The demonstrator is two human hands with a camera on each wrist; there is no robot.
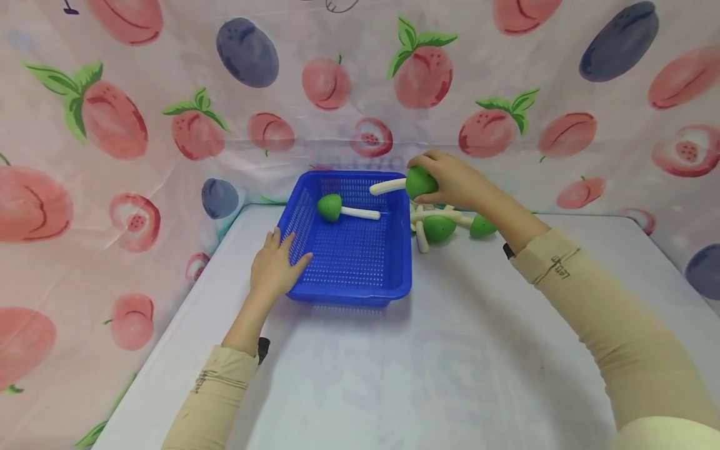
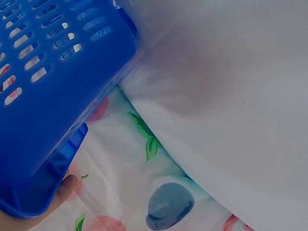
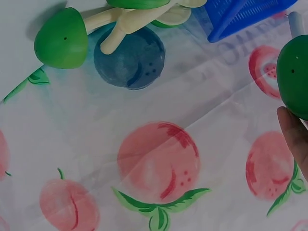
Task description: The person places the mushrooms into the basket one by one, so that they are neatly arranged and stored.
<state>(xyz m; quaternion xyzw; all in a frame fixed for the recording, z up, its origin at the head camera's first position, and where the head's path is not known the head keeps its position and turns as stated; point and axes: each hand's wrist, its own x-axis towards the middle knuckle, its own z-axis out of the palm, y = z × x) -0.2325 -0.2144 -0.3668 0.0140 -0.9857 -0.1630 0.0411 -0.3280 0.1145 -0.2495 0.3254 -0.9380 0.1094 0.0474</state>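
A blue perforated basket (image 1: 349, 295) stands on the white-covered table. My left hand (image 1: 274, 265) rests at its left rim with the fingers spread; in the left wrist view a fingertip (image 2: 69, 183) shows beside the rim. Inside the basket lies a green-capped toy mushroom (image 1: 329, 207), its white stem pointing right. With my right hand (image 1: 457, 180) I grip another toy mushroom (image 1: 420, 182) by its green cap, over the basket's right rim, the white stem pointing left. The right wrist view shows that held cap (image 3: 294, 77) at its right edge.
Several more green-capped mushrooms (image 1: 440, 229) lie in a pile against the basket's right side, their pale stems crossing. A fruit-print cloth (image 1: 360, 75) hangs behind the table and along its left side. White tabletop (image 1: 450, 362) stretches in front of the basket.
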